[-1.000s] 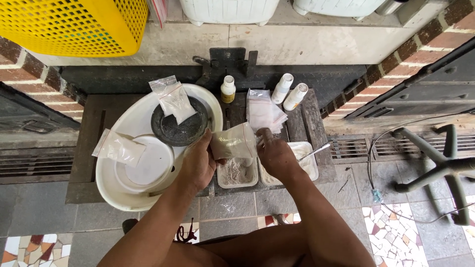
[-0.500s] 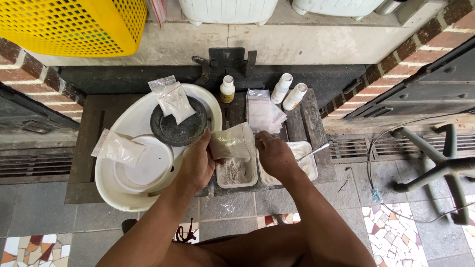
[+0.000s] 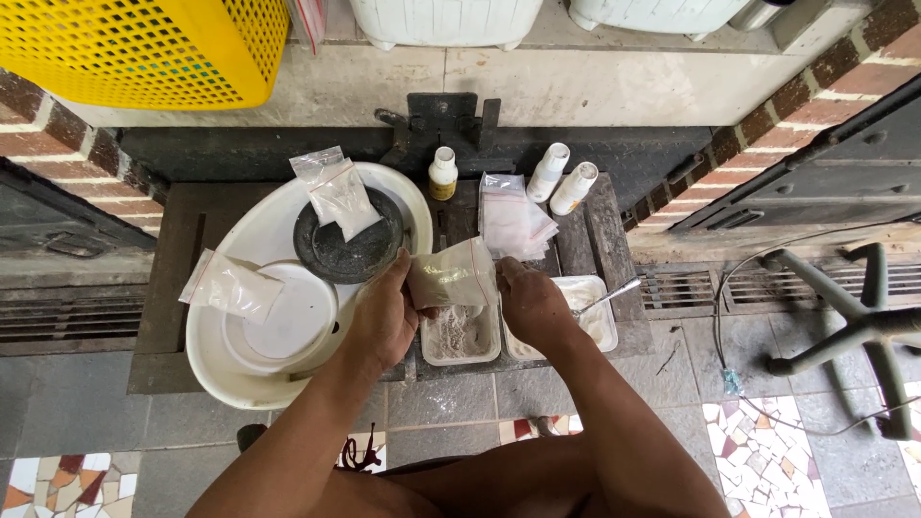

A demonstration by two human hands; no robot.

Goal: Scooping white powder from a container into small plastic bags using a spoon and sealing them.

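hands (image 3: pixel 384 321) unmoved, bag (image 3: pixel 451 276) pinched between

Red brick walls (image 3: pixel 58 144), grey stone floor (image 3: pixel 451 398), mosaic tiles (image 3: pixel 767 451), yellow basket (image 3: pixel 134 48), daylight

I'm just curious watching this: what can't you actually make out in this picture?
- Head view: left hand and right hand cover the small plastic bag's ends.
- Powder tray: partly behind that bag.
- Yellow basket: cut by the top edge.
- Bottle label: too small.
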